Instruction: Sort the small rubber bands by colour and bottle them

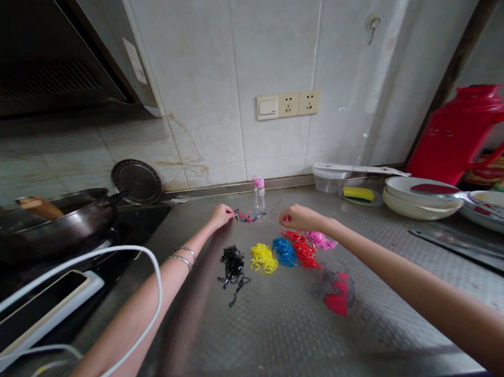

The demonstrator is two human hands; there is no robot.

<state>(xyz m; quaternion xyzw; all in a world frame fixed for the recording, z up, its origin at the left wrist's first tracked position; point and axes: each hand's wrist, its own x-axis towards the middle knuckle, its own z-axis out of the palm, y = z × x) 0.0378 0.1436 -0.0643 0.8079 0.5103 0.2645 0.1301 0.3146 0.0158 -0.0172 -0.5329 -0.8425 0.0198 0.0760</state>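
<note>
Seems to steady a thin multicoloured plastic-looking strand (pixel 248 216) in pinching left hand (pixel 222 216), near curled right hand (pixel 299 217) of unclear grip, and calls for precision next.

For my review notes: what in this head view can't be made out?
All in the head view:
- Right hand: whether its fingertips hold anything, hidden by the hand itself.
- Multicoloured strand at the left hand: individual links, too small and blurred.
- Pan: its floor, mostly hidden by the near wall.
- Red thermos: handle, cut off by the right edge.
</note>
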